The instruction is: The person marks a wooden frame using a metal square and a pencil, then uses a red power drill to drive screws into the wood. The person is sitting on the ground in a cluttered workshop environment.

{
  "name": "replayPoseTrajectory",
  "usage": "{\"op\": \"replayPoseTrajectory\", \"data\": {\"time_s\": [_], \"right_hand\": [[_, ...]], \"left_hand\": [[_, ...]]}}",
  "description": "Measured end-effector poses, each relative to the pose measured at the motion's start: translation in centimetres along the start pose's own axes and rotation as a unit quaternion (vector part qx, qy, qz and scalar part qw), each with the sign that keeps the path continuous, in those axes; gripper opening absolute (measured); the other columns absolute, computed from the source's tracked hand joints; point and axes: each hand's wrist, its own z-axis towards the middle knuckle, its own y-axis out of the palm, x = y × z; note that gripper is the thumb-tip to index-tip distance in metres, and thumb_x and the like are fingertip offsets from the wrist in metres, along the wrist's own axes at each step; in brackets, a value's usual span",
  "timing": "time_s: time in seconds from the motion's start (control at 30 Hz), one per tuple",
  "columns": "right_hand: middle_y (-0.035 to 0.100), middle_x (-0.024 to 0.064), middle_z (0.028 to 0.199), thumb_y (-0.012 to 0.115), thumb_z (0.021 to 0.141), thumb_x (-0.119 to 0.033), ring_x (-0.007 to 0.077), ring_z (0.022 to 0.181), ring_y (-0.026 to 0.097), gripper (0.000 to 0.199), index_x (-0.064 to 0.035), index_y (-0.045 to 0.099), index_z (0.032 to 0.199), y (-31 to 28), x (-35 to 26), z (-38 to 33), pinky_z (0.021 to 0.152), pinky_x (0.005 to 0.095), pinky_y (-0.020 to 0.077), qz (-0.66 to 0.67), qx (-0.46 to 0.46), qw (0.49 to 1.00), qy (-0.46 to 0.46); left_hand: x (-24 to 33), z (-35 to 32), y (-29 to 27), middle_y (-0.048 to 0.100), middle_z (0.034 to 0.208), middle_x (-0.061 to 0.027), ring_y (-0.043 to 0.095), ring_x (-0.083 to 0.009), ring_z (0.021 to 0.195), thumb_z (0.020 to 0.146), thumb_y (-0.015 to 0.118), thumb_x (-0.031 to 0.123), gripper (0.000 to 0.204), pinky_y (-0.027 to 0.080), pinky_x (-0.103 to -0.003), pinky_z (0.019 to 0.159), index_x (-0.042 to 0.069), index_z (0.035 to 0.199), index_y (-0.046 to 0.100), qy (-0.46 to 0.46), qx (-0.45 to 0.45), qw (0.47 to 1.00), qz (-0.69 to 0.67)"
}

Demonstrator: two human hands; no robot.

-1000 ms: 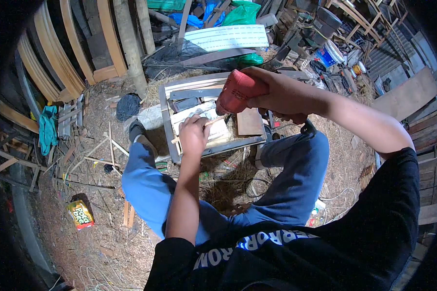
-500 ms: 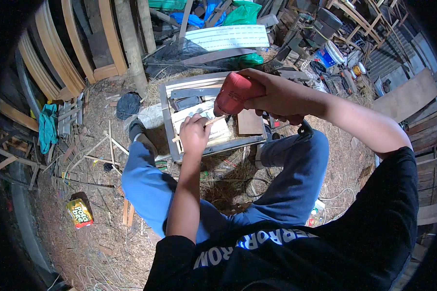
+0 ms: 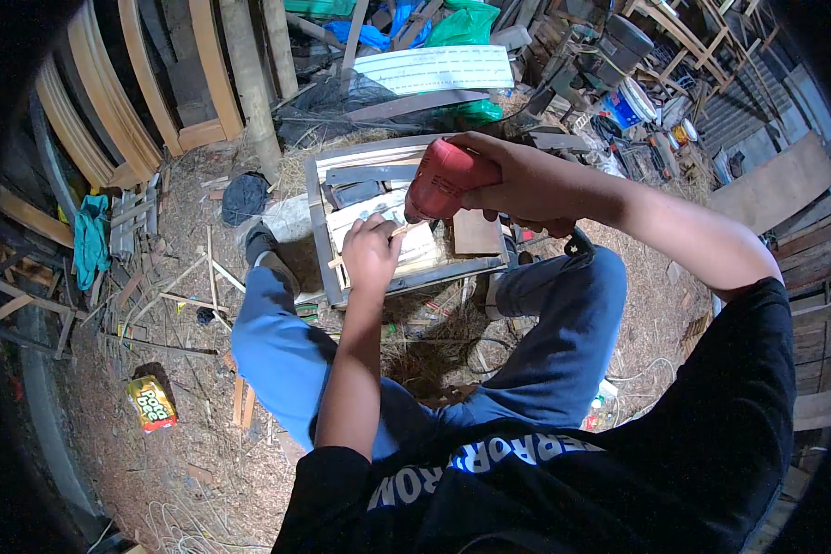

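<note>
A red power drill (image 3: pixel 446 177) is gripped in my right hand (image 3: pixel 517 180), its nose pointing down and left. Closed on a thin wooden stick (image 3: pixel 402 230), my left hand (image 3: pixel 371 253) sits just left of the drill's nose. The stick's right end meets the drill's front, but the bit and the exact contact are hidden. Both hands are over a low, grey-edged wooden tray-like frame (image 3: pixel 330 270) between my legs. Inside it are pale boards, a dark strip (image 3: pixel 371 174) and a brown wooden block (image 3: pixel 475 233) beneath the drill.
Wood scraps and shavings cover the floor. A dark bundle (image 3: pixel 245 200) lies left of the frame, and a yellow packet (image 3: pixel 151 403) lies farther left and nearer. Curved wooden frames (image 3: pixel 111 97) lean at the far left. A white-and-blue bucket (image 3: pixel 630 103) stands among clutter at far right.
The drill has shifted very slightly left, covering the stick's right tip, which showed earlier. My left hand has barely moved.
</note>
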Motion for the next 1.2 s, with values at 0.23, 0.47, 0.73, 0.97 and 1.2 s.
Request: {"op": "replayPoseTrajectory", "data": {"time_s": [0.23, 0.47, 0.73, 0.97, 1.2], "right_hand": [[0.072, 0.0075, 0.085, 0.079, 0.1, -0.035, 0.0142, 0.057, 0.065, 0.073, -0.0173, 0.044, 0.162, 0.4, 2.5, 1.5, 0.046, 0.0323, 0.0533, -0.007, 0.012, 0.998, -0.055], [0.071, 0.0069, 0.084, 0.079, 0.099, -0.031, 0.0139, 0.06, 0.065, 0.071, -0.0173, 0.047, 0.161, 0.2, 0.5, 0.3, 0.048, 0.0319, 0.0537, -0.001, 0.011, 1.0, -0.026], [0.07, 0.0057, 0.09, 0.072, 0.104, -0.024, 0.0092, 0.056, 0.061, 0.082, -0.0268, 0.027, 0.173, 0.0, -0.2, 0.1, 0.043, 0.0288, 0.0518, -0.011, -0.022, 0.999, 0.03], [0.071, 0.0056, 0.089, 0.072, 0.105, -0.024, 0.0097, 0.056, 0.062, 0.081, -0.0275, 0.028, 0.172, 0.0, -0.6, -0.2, 0.043, 0.029, 0.0525, -0.03, -0.017, 0.999, 0.029], [0.07, 0.0053, 0.088, 0.072, 0.104, -0.022, 0.0101, 0.057, 0.062, 0.081, -0.0252, 0.028, 0.172, 0.2, 0.6, 0.5, 0.045, 0.0293, 0.0525, -0.028, -0.01, 1.0, 0.003]], "left_hand": [[0.2, 0.1, -0.1, 0.072, 0.095, -0.0075, 0.067, -0.0355, 0.088, 0.086, 0.082, 0.028, 0.021, 0.053, -0.047, 0.086, 0.01, 0.097, 0.083, 0.006, 0.003, 1.0, 0.003], [-0.1, 0.1, 0.0, 0.074, 0.097, -0.0081, 0.067, -0.0355, 0.088, 0.086, 0.082, 0.028, 0.021, 0.054, -0.047, 0.084, 0.01, 0.097, 0.083, 0.01, 0.004, 1.0, -0.003], [0.2, 0.1, -0.1, 0.072, 0.094, -0.0068, 0.066, -0.0338, 0.087, 0.085, 0.082, 0.027, 0.021, 0.054, -0.047, 0.083, 0.01, 0.096, 0.083, 0.001, 0.0, 1.0, 0.0], [0.3, 0.1, -0.2, 0.071, 0.093, -0.0064, 0.066, -0.0332, 0.088, 0.085, 0.082, 0.027, 0.02, 0.054, -0.046, 0.082, 0.01, 0.095, 0.083, 0.002, 0.001, 1.0, 0.003], [0.3, 0.2, -0.3, 0.073, 0.095, -0.0075, 0.066, -0.0342, 0.088, 0.087, 0.081, 0.027, 0.02, 0.054, -0.046, 0.082, 0.009, 0.097, 0.083, 0.01, 0.001, 1.0, 0.001]]}}
